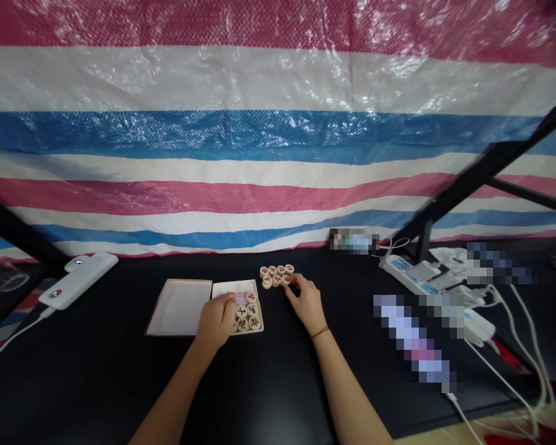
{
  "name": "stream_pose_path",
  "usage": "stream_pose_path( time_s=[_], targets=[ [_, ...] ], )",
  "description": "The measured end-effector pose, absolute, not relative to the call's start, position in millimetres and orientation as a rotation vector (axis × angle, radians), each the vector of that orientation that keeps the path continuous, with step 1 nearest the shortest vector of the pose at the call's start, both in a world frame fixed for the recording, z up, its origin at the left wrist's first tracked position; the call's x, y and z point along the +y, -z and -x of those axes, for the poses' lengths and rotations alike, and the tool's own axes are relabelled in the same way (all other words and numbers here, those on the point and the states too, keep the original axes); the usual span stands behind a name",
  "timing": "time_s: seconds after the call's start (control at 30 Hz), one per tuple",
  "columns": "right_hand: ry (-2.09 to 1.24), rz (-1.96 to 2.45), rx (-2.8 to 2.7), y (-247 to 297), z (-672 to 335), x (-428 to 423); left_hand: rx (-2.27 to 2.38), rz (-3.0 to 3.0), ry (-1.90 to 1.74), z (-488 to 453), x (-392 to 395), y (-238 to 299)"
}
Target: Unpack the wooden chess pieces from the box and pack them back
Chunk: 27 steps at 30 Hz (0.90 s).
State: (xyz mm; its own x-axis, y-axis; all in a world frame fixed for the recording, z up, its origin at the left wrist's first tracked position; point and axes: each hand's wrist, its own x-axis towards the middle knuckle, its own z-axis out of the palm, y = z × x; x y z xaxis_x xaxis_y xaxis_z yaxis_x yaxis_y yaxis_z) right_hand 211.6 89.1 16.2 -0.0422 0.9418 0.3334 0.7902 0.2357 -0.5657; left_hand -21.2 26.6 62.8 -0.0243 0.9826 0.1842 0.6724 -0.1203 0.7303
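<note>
A small shallow box (222, 288) lies on the black table and holds several round wooden chess pieces (246, 316) with black and red characters. My left hand (217, 320) rests over the box with its fingers curled down onto a piece inside. Beside the box on the left lies its flat lid (180, 306). Behind the box, several more pieces (273, 275) stand in two short rows on the table. My right hand (304, 301) touches the right end of these rows, thumb and fingers pinched on a piece there.
A white power bank (78, 279) with a cable lies at the left. White power strips (417, 275) with plugs and cables crowd the right side. A striped red, white and blue tarp (259, 136) hangs behind the table. Black frame bars (486, 167) slant at the right.
</note>
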Motion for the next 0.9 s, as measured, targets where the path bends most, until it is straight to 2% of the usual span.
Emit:
stream_pose_path(
  time_s=[0.23, 0.5, 0.63, 0.9],
  targets=[
    [-0.197, 1.498, -1.757, -30.3, -201.1, 80.1, 1.732, -1.862, -0.886, 21.2, 28.4, -63.2],
    [-0.727, 1.261, -1.953, -37.0, -162.9, 58.1, 1.929, -2.266, -0.617, 2.9, 44.5, -61.7],
    [-0.767, 1.267, -1.973, -38.3, -158.9, 56.2, 1.908, -2.252, -0.512, -5.0, 44.8, -55.8],
    [-0.714, 1.228, -1.932, -35.7, -160.3, 58.1, 1.871, -2.175, -0.587, -4.4, 45.7, -57.3]
  ],
)
